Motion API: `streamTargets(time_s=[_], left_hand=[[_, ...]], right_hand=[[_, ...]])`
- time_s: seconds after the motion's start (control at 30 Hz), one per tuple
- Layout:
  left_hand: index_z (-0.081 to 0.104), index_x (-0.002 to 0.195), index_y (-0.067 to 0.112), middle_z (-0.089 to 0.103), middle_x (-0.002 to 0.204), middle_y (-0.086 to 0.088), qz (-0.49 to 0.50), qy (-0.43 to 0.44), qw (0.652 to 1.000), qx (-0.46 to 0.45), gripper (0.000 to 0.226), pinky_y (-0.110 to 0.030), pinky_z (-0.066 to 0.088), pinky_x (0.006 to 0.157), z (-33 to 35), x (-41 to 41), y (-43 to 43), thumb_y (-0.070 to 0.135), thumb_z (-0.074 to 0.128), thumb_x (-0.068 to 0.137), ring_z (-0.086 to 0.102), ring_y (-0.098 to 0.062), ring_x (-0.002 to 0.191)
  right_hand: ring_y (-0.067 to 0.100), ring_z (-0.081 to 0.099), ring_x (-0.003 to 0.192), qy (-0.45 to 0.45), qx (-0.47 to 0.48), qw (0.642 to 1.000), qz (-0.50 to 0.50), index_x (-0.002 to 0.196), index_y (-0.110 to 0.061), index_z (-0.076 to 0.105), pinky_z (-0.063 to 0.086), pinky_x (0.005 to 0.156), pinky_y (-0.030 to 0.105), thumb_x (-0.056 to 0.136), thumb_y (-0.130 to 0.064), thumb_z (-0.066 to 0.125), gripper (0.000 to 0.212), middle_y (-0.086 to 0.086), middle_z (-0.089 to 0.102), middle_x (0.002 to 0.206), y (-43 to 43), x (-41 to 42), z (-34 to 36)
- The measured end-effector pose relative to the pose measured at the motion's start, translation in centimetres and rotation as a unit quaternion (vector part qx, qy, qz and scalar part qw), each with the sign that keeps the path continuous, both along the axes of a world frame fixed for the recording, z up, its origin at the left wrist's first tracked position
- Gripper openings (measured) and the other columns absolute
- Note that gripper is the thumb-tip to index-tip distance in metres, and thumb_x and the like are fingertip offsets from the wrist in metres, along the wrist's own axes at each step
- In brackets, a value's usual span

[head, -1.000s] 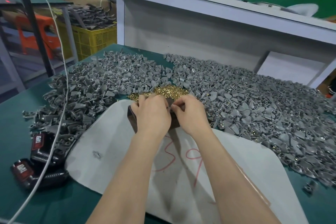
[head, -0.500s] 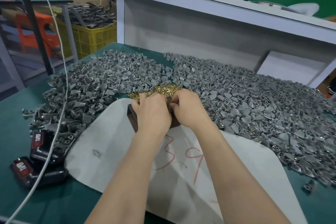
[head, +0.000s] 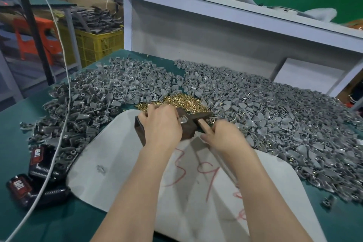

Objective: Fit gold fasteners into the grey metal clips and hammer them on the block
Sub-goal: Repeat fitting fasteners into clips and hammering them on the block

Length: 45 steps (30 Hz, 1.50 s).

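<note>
Head view, looking down at a green table (head: 59,220) from the person's own eye level. A white sheet (head: 121,163) with red handwriting lies in front of the person. At its far edge stands a dark brown block (head: 139,130).

The left hand (head: 161,126) lies over the top of the block, fingers curled down together across its far side. One grey clip (head: 183,119) sits on the block, poking out at the thumb side of this hand, which appears to pinch it there.

The right hand (head: 225,136) is just right of the block, above the sheet, and is blurred. One finger points toward the block and another lies below it. Whether this hand holds anything cannot be told.

Just behind the block lies a small heap of gold fasteners (head: 184,102). Loose grey clips spread across the table in two wide piles, a left pile (head: 110,92) and a larger right pile (head: 265,108), with the gold heap between them.

Left of the sheet lie two black and red battery packs (head: 38,158), with a white cable (head: 40,190) running over them. A white shelf (head: 216,6) crosses behind the table, and a yellow crate (head: 98,45) stands at the far left.
</note>
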<state>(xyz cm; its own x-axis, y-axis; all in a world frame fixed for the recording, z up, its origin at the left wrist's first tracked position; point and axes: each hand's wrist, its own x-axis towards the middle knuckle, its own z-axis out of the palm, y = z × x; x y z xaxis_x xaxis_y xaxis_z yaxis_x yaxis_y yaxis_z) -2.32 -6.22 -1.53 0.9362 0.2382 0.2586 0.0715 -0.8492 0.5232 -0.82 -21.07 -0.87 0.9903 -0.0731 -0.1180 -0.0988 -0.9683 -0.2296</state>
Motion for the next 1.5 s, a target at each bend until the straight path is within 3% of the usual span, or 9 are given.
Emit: streamTargets(time_s=[0.13, 0.33, 0.57, 0.73, 0.9, 1.03, 1.17, 1.33, 1.5], left_hand=[[0.068, 0.096, 0.02, 0.063, 0.109, 0.002, -0.003, 0.005, 1.0, 0.007, 0.013, -0.038, 0.027, 0.087, 0.0, 0.0, 0.0, 0.018, 0.056, 0.091, 0.041, -0.026, 0.114], [0.068, 0.098, 0.02, 0.062, 0.112, 0.002, -0.002, 0.004, 1.0, 0.025, 0.015, -0.039, 0.027, 0.087, -0.1, 0.1, 0.1, 0.015, 0.057, 0.089, 0.041, -0.027, 0.114], [0.07, 0.093, 0.021, 0.066, 0.103, 0.005, 0.002, 0.004, 1.0, 0.03, 0.014, -0.038, 0.027, 0.088, -0.2, 0.4, 0.0, 0.015, 0.058, 0.087, 0.042, -0.023, 0.114], [0.07, 0.09, 0.021, 0.067, 0.097, 0.001, -0.001, -0.009, 1.0, 0.017, 0.014, -0.037, 0.025, 0.084, -0.2, 0.3, 0.1, 0.02, 0.056, 0.09, 0.043, -0.025, 0.112], [0.07, 0.092, 0.02, 0.066, 0.1, 0.003, 0.004, 0.008, 1.0, 0.023, 0.016, -0.038, 0.027, 0.09, -0.1, 0.5, 0.0, 0.023, 0.054, 0.091, 0.043, -0.023, 0.113], [0.069, 0.09, 0.019, 0.065, 0.096, -0.001, 0.001, -0.002, 1.0, 0.022, 0.016, -0.039, 0.027, 0.089, 0.0, 0.2, -0.1, 0.017, 0.054, 0.088, 0.044, -0.026, 0.111], [0.07, 0.091, 0.019, 0.066, 0.098, 0.0, 0.003, 0.0, 1.0, 0.023, 0.015, -0.039, 0.026, 0.09, -0.1, 0.4, 0.0, 0.018, 0.055, 0.088, 0.044, -0.024, 0.11], [0.07, 0.09, 0.019, 0.065, 0.097, -0.002, 0.0, 0.001, 1.0, 0.027, 0.016, -0.04, 0.027, 0.091, -0.1, 0.3, -0.1, 0.018, 0.054, 0.088, 0.043, -0.026, 0.111], [0.071, 0.089, 0.019, 0.066, 0.097, 0.0, 0.009, -0.003, 1.0, 0.025, 0.016, -0.039, 0.026, 0.089, -0.3, 0.5, -0.1, 0.021, 0.055, 0.09, 0.044, -0.025, 0.113]], right_hand=[[0.016, 0.051, 0.063, 0.001, 0.052, 0.999, 0.004, 0.077, -0.01, 0.051, 0.038, 0.055, 0.028, 0.095, -0.022, 0.051, 0.021, 0.003, 0.054, 0.075, 0.3, 0.0, -0.9], [0.027, 0.063, 0.084, -0.104, 0.192, 0.975, -0.024, 0.106, -0.014, 0.048, 0.053, 0.078, 0.045, 0.092, -0.025, 0.056, 0.019, 0.009, 0.063, 0.097, -1.4, -0.5, 1.4], [0.013, 0.053, 0.072, -0.368, 0.146, 0.918, 0.031, 0.127, -0.035, 0.057, 0.039, 0.069, 0.024, 0.093, -0.032, 0.055, 0.033, -0.011, 0.058, 0.083, 0.0, -3.4, 3.5], [0.024, 0.061, 0.104, -0.226, 0.055, 0.967, 0.102, 0.133, -0.041, 0.049, 0.05, 0.085, 0.035, 0.096, -0.034, 0.049, 0.038, -0.005, 0.065, 0.12, 1.3, -4.3, 2.8], [0.019, 0.063, 0.094, -0.375, 0.12, 0.915, 0.088, 0.131, -0.036, 0.053, 0.048, 0.079, 0.03, 0.096, -0.031, 0.05, 0.035, -0.003, 0.068, 0.114, 1.0, -4.4, 3.4], [0.024, 0.063, 0.098, -0.233, 0.033, 0.966, 0.112, 0.135, -0.04, 0.047, 0.05, 0.081, 0.034, 0.098, -0.032, 0.046, 0.038, 0.0, 0.067, 0.116, 1.2, -4.5, 2.4], [0.012, 0.06, 0.09, -0.377, 0.123, 0.916, 0.064, 0.133, -0.033, 0.052, 0.043, 0.079, 0.021, 0.097, -0.03, 0.049, 0.036, -0.005, 0.067, 0.114, 0.6, -4.3, 2.6], [0.024, 0.063, 0.097, -0.253, 0.052, 0.96, 0.105, 0.133, -0.04, 0.049, 0.049, 0.08, 0.034, 0.096, -0.032, 0.048, 0.037, -0.001, 0.067, 0.111, 1.1, -4.6, 1.6], [0.014, 0.062, 0.095, -0.373, 0.13, 0.914, 0.088, 0.132, -0.034, 0.053, 0.042, 0.082, 0.022, 0.096, -0.027, 0.05, 0.036, -0.003, 0.068, 0.114, 1.0, -4.3, 2.4]])
